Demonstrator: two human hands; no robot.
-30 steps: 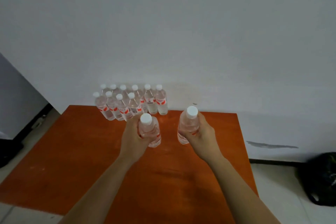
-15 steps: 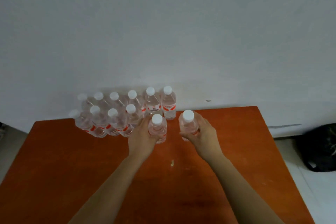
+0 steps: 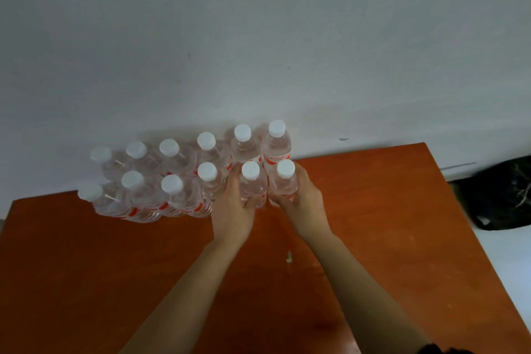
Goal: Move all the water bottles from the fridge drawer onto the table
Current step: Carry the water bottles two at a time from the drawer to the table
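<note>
Several clear water bottles (image 3: 172, 195) with white caps and red labels stand in two rows on the orange table (image 3: 86, 267), against the white wall. My left hand (image 3: 232, 210) grips one water bottle (image 3: 251, 184) at the right end of the front row. My right hand (image 3: 301, 204) grips another water bottle (image 3: 284, 184) just to its right. Both held bottles are upright and touch or nearly touch the back-row bottles (image 3: 275, 144). Their bases are hidden by my fingers. The fridge drawer is out of view.
A white wall (image 3: 258, 37) runs along the table's far edge. A black bag (image 3: 500, 195) lies on the pale floor to the right of the table. A small pale speck (image 3: 288, 257) sits on the tabletop between my forearms.
Both hands have carried their bottles forward and closer together, up to the right end of the front row. The camera has come nearer to the table and tilted down.
</note>
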